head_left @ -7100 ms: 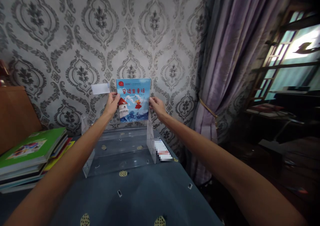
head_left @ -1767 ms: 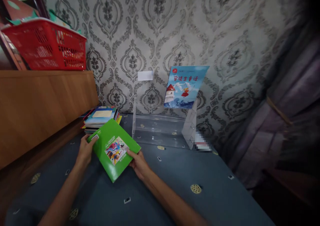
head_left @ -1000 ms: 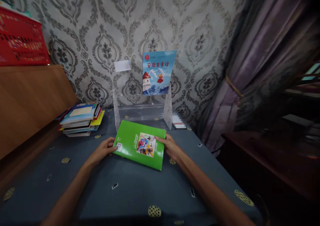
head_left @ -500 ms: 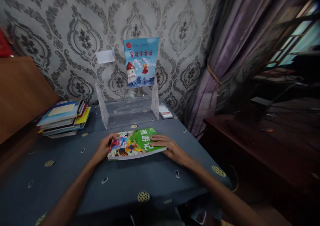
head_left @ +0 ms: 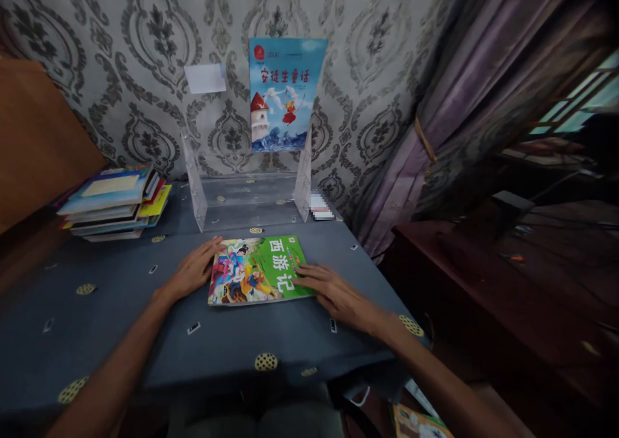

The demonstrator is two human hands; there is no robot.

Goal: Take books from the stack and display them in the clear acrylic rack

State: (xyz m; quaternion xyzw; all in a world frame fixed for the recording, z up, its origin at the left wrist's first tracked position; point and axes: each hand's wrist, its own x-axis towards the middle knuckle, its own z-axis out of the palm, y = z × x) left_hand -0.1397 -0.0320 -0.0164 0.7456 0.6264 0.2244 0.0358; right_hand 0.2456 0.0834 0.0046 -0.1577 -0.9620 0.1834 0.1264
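A green book with a colourful cartoon cover [head_left: 258, 270] lies flat on the patterned blue-grey tablecloth, cover up. At its left edge rests my left hand [head_left: 197, 269], its fingertips at the upper left corner and its fingers loosely extended. My right hand [head_left: 333, 293] lies at the right end, fingers stretched over the green cover; its thumb is hard to make out. Behind the book stands a clear plastic rack [head_left: 249, 199]. A blue book [head_left: 285, 96] is upright above the rack's right side, front cover facing me.
A stack of books [head_left: 113, 202] sits at the back left, near a brown wooden panel [head_left: 43, 128]. A white card [head_left: 206, 78] shows above the rack's left side. Right of the table are a purple curtain [head_left: 435, 122] and a dark red desk [head_left: 474, 296].
The green book has gone from slightly raised at its near edge to flat on the table. My left hand's fingers have loosened and straightened. The camera view has shifted and tipped down.
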